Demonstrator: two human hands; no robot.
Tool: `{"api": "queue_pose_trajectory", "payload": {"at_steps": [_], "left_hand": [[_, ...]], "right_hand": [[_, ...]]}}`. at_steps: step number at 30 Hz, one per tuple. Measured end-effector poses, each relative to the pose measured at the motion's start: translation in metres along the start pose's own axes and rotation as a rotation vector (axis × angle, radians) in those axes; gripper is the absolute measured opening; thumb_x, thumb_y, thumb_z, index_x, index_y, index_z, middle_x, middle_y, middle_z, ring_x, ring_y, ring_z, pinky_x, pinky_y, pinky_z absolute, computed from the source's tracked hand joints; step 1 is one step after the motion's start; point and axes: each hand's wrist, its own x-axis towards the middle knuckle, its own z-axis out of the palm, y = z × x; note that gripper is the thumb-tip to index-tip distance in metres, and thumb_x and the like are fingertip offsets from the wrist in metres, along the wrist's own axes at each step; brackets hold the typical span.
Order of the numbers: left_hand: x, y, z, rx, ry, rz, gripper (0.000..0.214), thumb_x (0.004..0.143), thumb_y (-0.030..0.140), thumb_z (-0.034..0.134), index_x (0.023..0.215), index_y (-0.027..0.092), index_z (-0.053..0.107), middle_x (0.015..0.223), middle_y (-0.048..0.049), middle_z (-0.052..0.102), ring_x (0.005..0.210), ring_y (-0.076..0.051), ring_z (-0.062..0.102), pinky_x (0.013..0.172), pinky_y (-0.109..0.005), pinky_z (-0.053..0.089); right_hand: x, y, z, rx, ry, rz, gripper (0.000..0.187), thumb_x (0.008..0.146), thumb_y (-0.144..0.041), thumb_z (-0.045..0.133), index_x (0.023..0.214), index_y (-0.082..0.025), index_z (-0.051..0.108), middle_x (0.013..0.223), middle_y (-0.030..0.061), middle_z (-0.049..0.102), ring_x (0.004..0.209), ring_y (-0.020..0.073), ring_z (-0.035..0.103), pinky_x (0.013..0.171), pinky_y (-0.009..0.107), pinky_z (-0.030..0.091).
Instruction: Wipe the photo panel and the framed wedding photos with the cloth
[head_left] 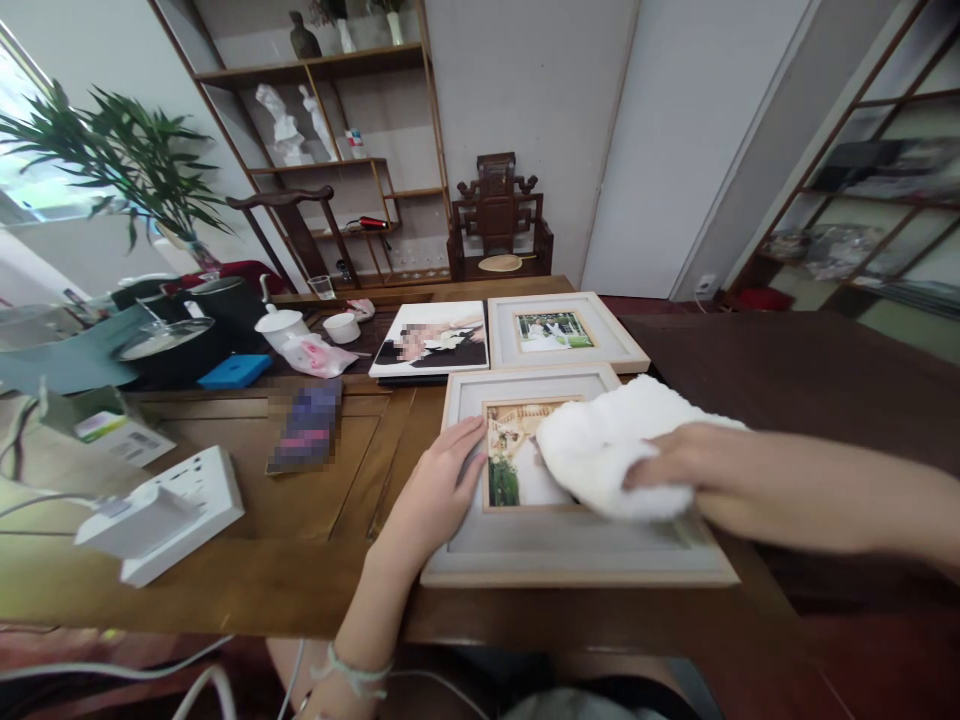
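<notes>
A light wooden picture frame (577, 577) lies flat near the table's front edge, with a small photo (504, 480) in its middle. My left hand (442, 480) rests on the frame's left side, fingers stretched out over the border and up to the photo's edge. In my right hand (682, 470) a fluffy white cloth (600, 440) is bunched up, lying over the right part of the photo and frame. The cloth hides that part of the picture.
Behind lie a second framed photo (630, 345) and a black-and-white photo panel (431, 360). On the left are a white power strip (180, 510), a blue box (235, 371), a phone-like object (306, 425), a dark pot (169, 350) and a white cup (342, 328).
</notes>
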Motion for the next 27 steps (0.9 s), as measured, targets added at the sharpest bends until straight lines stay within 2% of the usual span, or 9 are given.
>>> {"api": "queue_pose_trajectory", "payload": {"at_steps": [2, 5, 8, 10, 12, 14, 17, 22, 27], "left_hand": [[0.000, 0.001, -0.001, 0.004, -0.007, -0.011, 0.038, 0.091, 0.025, 0.042, 0.126, 0.016, 0.056, 0.135, -0.0102, 0.053, 0.127, -0.023, 0.048, 0.108, -0.043, 0.037], [0.000, 0.002, -0.001, 0.007, -0.009, -0.025, 0.038, 0.091, 0.025, 0.042, 0.126, 0.017, 0.055, 0.136, -0.0096, 0.053, 0.127, -0.023, 0.047, 0.109, -0.042, 0.037], [0.000, 0.002, -0.001, 0.005, -0.018, -0.033, 0.038, 0.091, 0.024, 0.043, 0.127, 0.016, 0.055, 0.136, -0.0098, 0.052, 0.127, -0.023, 0.047, 0.109, -0.041, 0.036], [0.000, 0.001, -0.001, -0.001, -0.022, -0.031, 0.038, 0.092, 0.025, 0.042, 0.127, 0.015, 0.055, 0.136, -0.0099, 0.052, 0.128, -0.022, 0.046, 0.110, -0.040, 0.035], [0.000, 0.000, 0.000, -0.011, -0.021, -0.028, 0.038, 0.093, 0.024, 0.040, 0.126, 0.015, 0.055, 0.136, -0.0096, 0.052, 0.128, -0.021, 0.046, 0.110, -0.039, 0.034], [0.000, 0.000, -0.001, -0.024, -0.013, -0.022, 0.038, 0.093, 0.023, 0.038, 0.125, 0.014, 0.055, 0.136, -0.0096, 0.052, 0.128, -0.021, 0.046, 0.111, -0.039, 0.034], [0.000, 0.001, -0.003, -0.040, -0.021, 0.000, 0.037, 0.093, 0.019, 0.037, 0.125, 0.017, 0.056, 0.135, -0.0095, 0.053, 0.126, -0.021, 0.047, 0.108, -0.040, 0.036], [0.001, 0.004, -0.006, -0.049, -0.031, 0.001, 0.039, 0.093, 0.017, 0.036, 0.127, 0.022, 0.054, 0.134, -0.0089, 0.053, 0.123, -0.023, 0.050, 0.104, -0.040, 0.040], [0.001, 0.001, -0.002, -0.035, -0.045, -0.032, 0.039, 0.092, 0.018, 0.039, 0.127, 0.015, 0.054, 0.138, -0.0091, 0.051, 0.129, -0.020, 0.044, 0.111, -0.038, 0.033]], "right_hand": [[0.003, 0.019, -0.019, -0.070, 0.132, 0.058, 0.029, 0.077, -0.012, 0.039, 0.082, -0.020, 0.067, 0.078, 0.0045, 0.069, 0.069, 0.0164, 0.062, 0.063, 0.031, 0.046], [0.015, 0.044, -0.035, -0.351, 0.597, 0.341, 0.028, 0.083, -0.025, 0.042, 0.071, -0.010, 0.062, 0.064, 0.0077, 0.063, 0.062, 0.0152, 0.058, 0.057, 0.032, 0.039], [0.037, 0.050, -0.033, -0.480, 0.835, 0.382, 0.027, 0.085, -0.021, 0.045, 0.092, -0.004, 0.064, 0.089, 0.0162, 0.067, 0.088, 0.0244, 0.062, 0.070, 0.035, 0.043], [0.058, 0.043, -0.024, -0.432, 0.793, 0.196, 0.033, 0.086, -0.010, 0.040, 0.111, -0.008, 0.061, 0.121, 0.0171, 0.059, 0.114, 0.0293, 0.052, 0.086, 0.040, 0.044], [0.082, 0.031, -0.009, -0.380, 0.684, -0.004, 0.040, 0.086, -0.002, 0.035, 0.113, -0.016, 0.061, 0.141, 0.0096, 0.044, 0.132, 0.0279, 0.034, 0.100, 0.047, 0.037], [0.104, 0.018, 0.008, -0.381, 0.541, -0.167, 0.042, 0.085, 0.001, 0.037, 0.111, -0.020, 0.062, 0.146, 0.0038, 0.039, 0.137, 0.0248, 0.024, 0.109, 0.050, 0.028], [0.126, 0.004, 0.034, -0.377, 0.293, -0.343, 0.046, 0.080, 0.002, 0.043, 0.119, -0.018, 0.057, 0.143, 0.0065, 0.042, 0.138, 0.0263, 0.023, 0.111, 0.052, 0.020], [0.127, 0.004, 0.055, -0.363, 0.144, -0.368, 0.061, 0.071, 0.008, 0.043, 0.128, -0.014, 0.049, 0.133, 0.0136, 0.051, 0.131, 0.0277, 0.036, 0.108, 0.051, 0.024], [0.104, 0.019, 0.040, -0.386, 0.102, -0.255, 0.064, 0.064, 0.009, 0.042, 0.121, -0.017, 0.055, 0.114, 0.0141, 0.062, 0.119, 0.0282, 0.049, 0.099, 0.051, 0.033]]}}
